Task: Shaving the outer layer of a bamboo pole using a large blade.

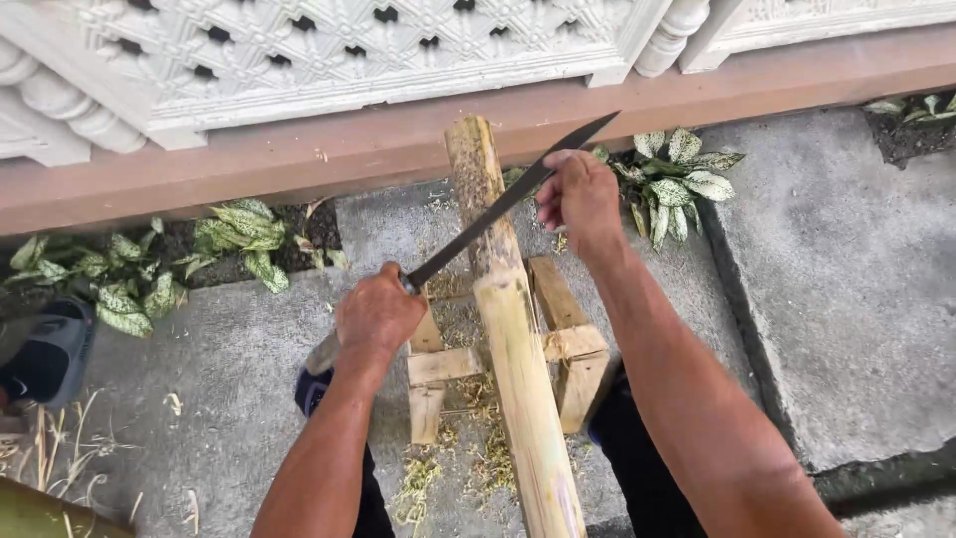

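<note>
1. Bamboo pole (516, 349): long axis runs from the near bottom edge of the view away toward the low wall (398, 139), leaning slightly left at its far end. It rests on a small wooden stand (573, 349) set on the concrete floor (239, 399). The near part shows pale, scraped surface; the far part is darker and rough.

2. Blade (508, 204): a long dark knife laid across the pole at a slant, from lower left to upper right. Its long axis crosses the pole's axis about midway along the visible far half, edge in contact with the upper surface.

3. Left hand (376, 317): lies to the left of the pole, nearer the person. Fingers closed tight round the knife handle.

4. Right hand (583, 199): lies to the right of the pole and farther away. Fingers pinch the blade near its tip end.

5. Shavings (468, 468): fibrous scrapings lie scattered on the floor under and beside the stand.
</note>
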